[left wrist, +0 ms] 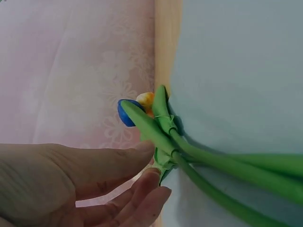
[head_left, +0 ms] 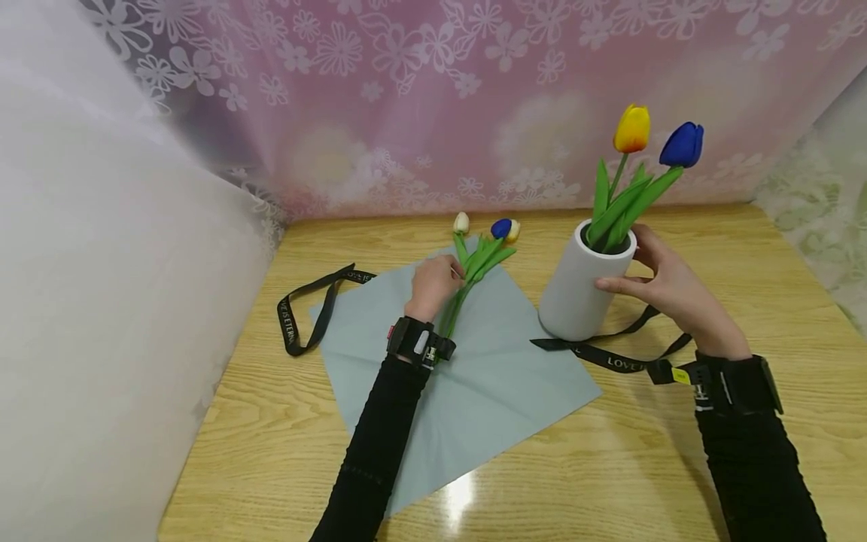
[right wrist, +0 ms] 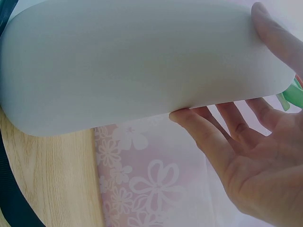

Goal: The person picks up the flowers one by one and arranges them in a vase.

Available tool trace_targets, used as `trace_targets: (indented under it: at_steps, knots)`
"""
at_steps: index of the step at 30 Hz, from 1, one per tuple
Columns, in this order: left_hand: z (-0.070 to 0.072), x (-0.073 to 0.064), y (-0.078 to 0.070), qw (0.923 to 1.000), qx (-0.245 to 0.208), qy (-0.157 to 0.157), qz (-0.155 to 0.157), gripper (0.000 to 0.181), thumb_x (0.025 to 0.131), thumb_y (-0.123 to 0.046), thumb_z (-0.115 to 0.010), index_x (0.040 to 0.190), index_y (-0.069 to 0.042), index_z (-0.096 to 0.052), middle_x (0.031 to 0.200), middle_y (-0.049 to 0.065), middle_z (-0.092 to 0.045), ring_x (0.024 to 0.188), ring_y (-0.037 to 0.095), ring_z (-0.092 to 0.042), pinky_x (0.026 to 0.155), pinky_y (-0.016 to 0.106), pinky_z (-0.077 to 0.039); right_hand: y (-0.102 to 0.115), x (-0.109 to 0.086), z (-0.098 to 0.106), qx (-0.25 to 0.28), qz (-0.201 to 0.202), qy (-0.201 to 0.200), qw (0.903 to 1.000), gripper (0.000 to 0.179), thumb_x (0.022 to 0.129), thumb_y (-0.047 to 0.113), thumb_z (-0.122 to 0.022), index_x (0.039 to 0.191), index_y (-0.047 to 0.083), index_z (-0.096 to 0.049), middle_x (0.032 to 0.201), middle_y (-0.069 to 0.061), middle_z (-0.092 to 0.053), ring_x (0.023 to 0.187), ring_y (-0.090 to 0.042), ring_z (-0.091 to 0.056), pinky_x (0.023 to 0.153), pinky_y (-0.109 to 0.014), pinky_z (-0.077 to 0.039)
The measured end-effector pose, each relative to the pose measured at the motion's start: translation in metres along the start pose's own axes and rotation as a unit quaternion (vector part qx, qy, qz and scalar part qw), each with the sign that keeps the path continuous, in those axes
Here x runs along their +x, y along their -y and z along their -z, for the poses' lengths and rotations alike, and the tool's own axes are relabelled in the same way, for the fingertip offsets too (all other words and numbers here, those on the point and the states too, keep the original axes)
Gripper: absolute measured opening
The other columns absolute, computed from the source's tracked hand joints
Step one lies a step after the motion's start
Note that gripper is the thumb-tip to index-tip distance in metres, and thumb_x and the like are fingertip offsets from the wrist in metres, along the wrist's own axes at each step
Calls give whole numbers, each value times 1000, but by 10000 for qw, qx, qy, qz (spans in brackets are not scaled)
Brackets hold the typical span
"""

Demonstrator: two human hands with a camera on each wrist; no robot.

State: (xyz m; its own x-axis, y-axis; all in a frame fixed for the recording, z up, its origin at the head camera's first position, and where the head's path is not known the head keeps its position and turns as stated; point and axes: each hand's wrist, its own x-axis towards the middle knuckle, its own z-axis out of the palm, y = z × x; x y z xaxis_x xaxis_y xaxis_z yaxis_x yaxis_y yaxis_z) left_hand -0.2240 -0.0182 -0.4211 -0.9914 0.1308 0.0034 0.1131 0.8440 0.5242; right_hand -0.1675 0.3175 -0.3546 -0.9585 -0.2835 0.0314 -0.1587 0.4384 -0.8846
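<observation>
On the sheet of grey-blue wrapping paper lie several artificial tulips: a white one, a blue one and a pale yellow one, their green stems together. My left hand pinches a leafy green stem between thumb and fingertips. A white vase stands slightly tilted in the head view, past the paper's right corner. It holds a yellow-orange tulip and a blue tulip. My right hand grips the vase near its rim, thumb in front and fingers behind.
A black lettered ribbon curls at the paper's left corner. Another black ribbon lies by the vase's base, under the right wrist. Behind the wooden table hangs a pink floral curtain; a white surface borders the left.
</observation>
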Motion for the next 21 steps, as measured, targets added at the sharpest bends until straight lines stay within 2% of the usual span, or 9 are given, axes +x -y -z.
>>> trace_targets:
  at_steps: [8,21]
  knots:
    - [-5,1,1,9997,61,236,95,20,92,-14,-77,109,-5,-74,100,11,-74,89,26,-70,70,35,-57,0,0,-1,19,36,5,10000,86,92,11,-76,160,32,-26,161,-10,-29,148,-46,-25,106,-78,-26]
    - [-9,3,5,9994,194,279,103,22,91,-12,-78,110,-3,-72,108,13,-73,96,31,-70,76,39,-58,1,0,-1,-37,45,-28,10000,86,92,11,-76,160,32,-26,161,-12,-29,147,-47,-25,105,-80,-26]
